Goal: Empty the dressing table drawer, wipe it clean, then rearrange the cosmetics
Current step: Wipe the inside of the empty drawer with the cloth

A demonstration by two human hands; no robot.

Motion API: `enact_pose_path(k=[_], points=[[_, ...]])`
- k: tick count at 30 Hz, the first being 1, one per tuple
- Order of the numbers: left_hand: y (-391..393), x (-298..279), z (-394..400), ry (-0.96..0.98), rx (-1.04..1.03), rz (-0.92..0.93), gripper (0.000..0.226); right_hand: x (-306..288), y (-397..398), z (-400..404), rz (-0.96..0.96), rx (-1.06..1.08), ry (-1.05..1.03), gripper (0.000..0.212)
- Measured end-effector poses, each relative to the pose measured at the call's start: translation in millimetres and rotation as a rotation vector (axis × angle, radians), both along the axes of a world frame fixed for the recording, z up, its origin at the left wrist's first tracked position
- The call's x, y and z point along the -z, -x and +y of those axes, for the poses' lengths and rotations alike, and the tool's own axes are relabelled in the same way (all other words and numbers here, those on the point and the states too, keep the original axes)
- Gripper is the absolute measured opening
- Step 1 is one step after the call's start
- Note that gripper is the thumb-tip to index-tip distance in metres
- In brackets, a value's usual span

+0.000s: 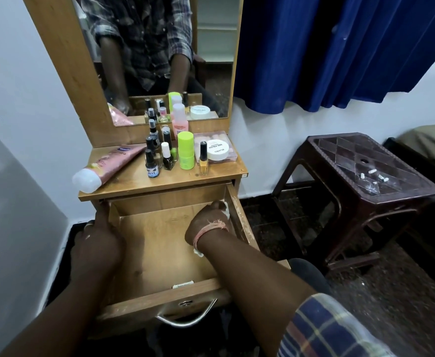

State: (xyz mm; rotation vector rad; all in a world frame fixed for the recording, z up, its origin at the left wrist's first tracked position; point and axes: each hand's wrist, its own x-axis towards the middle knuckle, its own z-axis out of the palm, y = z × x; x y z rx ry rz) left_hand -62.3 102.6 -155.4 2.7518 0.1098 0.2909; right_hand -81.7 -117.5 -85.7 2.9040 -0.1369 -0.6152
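Observation:
The wooden drawer of the dressing table stands pulled out, with nothing on its bare floor. My right hand reaches into its far right corner, pressing a white cloth against the side wall; most of the cloth is hidden by the hand. My left hand grips the drawer's left wall. On the table top stand the cosmetics: a pink tube lying down, several small dark bottles, a lime green stick, a yellow nail polish and a white jar on a pink case.
A mirror rises behind the table top, with a pink bottle at its base. A dark brown plastic stool stands to the right, with small white bits on it. A blue curtain hangs above. A metal handle hangs on the drawer front.

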Motion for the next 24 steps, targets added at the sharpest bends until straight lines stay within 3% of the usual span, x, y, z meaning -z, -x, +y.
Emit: enact_pose_path(k=[3, 11, 15, 19, 22, 24], points=[[2, -3, -3, 0.009, -0.015, 0.01, 0.056, -3, 15, 9, 0.067, -0.199, 0.149, 0.045], [9, -8, -10, 0.008, -0.033, -0.03, 0.063, 4, 30, 12, 0.116, -0.261, 0.07, 0.03], [12, -14, -13, 0.032, -0.058, 0.029, 0.066, 9, 26, 7, 0.15, -0.104, -0.085, 0.03], [7, -11, -9, 0.037, -0.06, 0.06, 0.064, -20, -3, -19, 0.223, 0.002, -0.369, 0.02], [8, -6, -10, -0.034, -0.06, -0.003, 0.069, -50, -26, -41, 0.137, -0.118, -0.403, 0.012], [9, -4, -16, -0.116, -0.091, -0.015, 0.07, -57, -41, -48, 0.039, -0.284, -0.362, 0.02]])
